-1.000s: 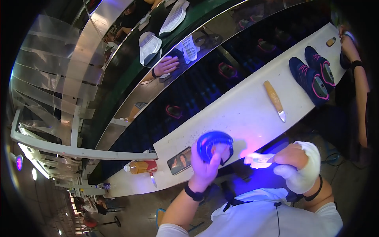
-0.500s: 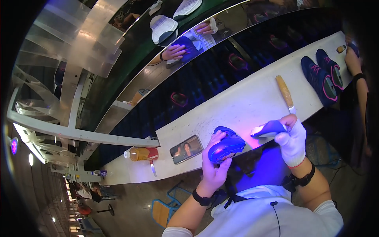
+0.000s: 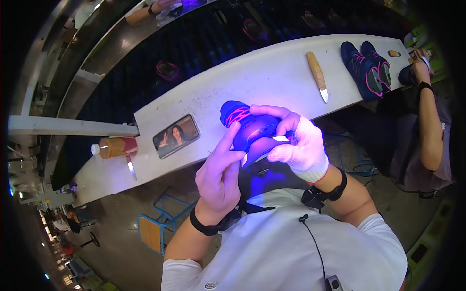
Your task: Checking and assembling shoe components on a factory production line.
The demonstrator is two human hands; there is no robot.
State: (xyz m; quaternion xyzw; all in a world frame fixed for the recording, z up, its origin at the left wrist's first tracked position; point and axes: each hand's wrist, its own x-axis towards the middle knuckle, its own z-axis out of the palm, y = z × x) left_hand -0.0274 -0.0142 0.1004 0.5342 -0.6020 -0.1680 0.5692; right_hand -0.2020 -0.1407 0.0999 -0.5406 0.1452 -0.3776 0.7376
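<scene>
A dark blue shoe (image 3: pixel 236 112) with pink laces is held over the bench edge, toe toward me. Against its toe end sits a shoe sole (image 3: pixel 262 147), dark blue with a pale lining. My bare left hand (image 3: pixel 219 177) grips the left side of both, its fingers along the shoe and its thumb at the sole's edge. On the other side, my right hand (image 3: pixel 302 148), in a white glove with bare fingertips, pinches the sole, its forefinger reaching over the shoe. My fingers partly hide where shoe and sole meet.
On the white bench (image 3: pixel 272 68) lie a phone (image 3: pixel 176 136), a bottle (image 3: pixel 115 147), a small blade (image 3: pixel 131 168) and a wooden-handled knife (image 3: pixel 317 72). A pair of dark shoes (image 3: pixel 361 70) stands at right, near a co-worker's arm (image 3: pixel 427 116). A dark conveyor (image 3: pixel 208 68) runs behind; a stool (image 3: pixel 154 234) stands below.
The sole in my right hand has come left against the shoe in my left hand; the two were apart before. The shoe has turned, showing its laces. The view has shifted too.
</scene>
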